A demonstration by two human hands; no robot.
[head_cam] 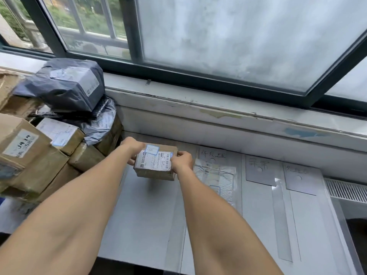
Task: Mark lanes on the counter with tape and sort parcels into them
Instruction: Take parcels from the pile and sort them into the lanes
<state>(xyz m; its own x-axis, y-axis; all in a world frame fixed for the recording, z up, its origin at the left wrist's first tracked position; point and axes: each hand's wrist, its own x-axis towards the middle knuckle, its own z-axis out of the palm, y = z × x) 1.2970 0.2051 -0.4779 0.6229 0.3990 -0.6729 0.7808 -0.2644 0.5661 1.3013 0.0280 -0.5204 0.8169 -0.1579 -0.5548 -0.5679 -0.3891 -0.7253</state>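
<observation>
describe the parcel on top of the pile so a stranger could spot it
Look at the stack of parcels at the counter's left end, below the window. The topmost one is a dark grey plastic bag with a pale label, while most below it are brown cardboard boxes.

Place: parcel sorting room | Evidence: labelled cardboard boxes [25, 147] and grey mailer bags [65, 86] stacked left of the taped counter [139, 225] | sliding window [218, 46] behind the counter
</observation>
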